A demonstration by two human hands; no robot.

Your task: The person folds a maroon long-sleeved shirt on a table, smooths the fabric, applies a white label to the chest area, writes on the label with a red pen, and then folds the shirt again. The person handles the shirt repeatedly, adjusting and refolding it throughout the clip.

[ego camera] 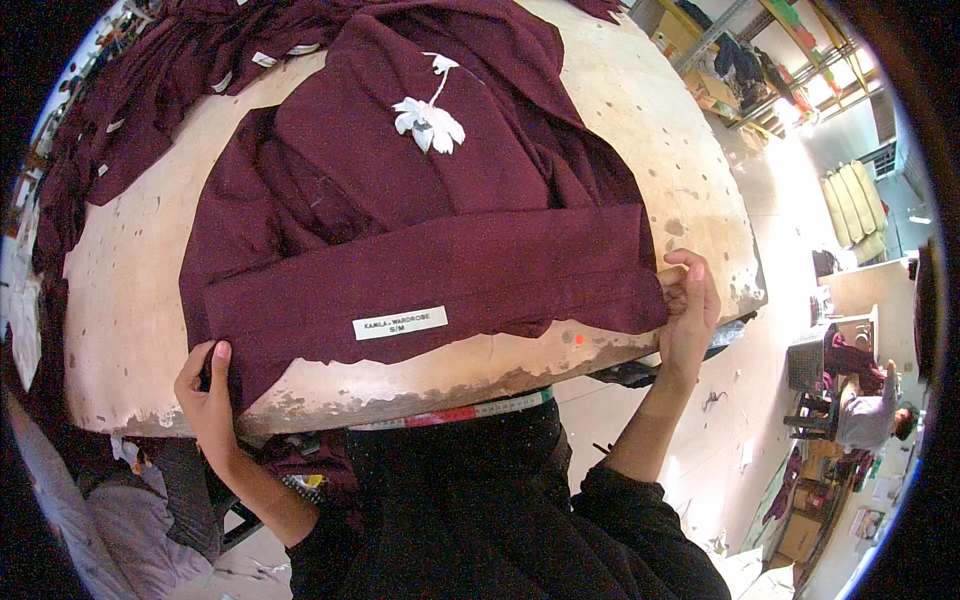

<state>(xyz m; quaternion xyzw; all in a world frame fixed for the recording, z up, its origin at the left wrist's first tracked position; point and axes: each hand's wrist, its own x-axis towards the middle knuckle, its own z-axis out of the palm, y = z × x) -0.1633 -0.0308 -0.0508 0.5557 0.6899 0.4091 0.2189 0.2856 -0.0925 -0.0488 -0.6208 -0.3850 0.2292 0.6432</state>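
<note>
A maroon fabric garment (450,247) lies spread before me, its near edge folded into a wide band. My left hand (206,386) pinches the band's left corner at the table's front edge. At the other end, my right hand (690,300) grips the right corner between thumb and curled fingers. A white label (400,322) with writing sits on the band near its lower edge. Farther up the cloth is a white flower (429,124) with a stem. The band looks fairly flat between my hands, while the cloth behind it is rumpled.
The worn wooden table (667,165) has a chipped front edge. More maroon garments (150,90) with white labels are heaped at the far left. A tape measure (480,411) hangs at my waist. One person (142,517) is at lower left; another (862,412) sits at far right.
</note>
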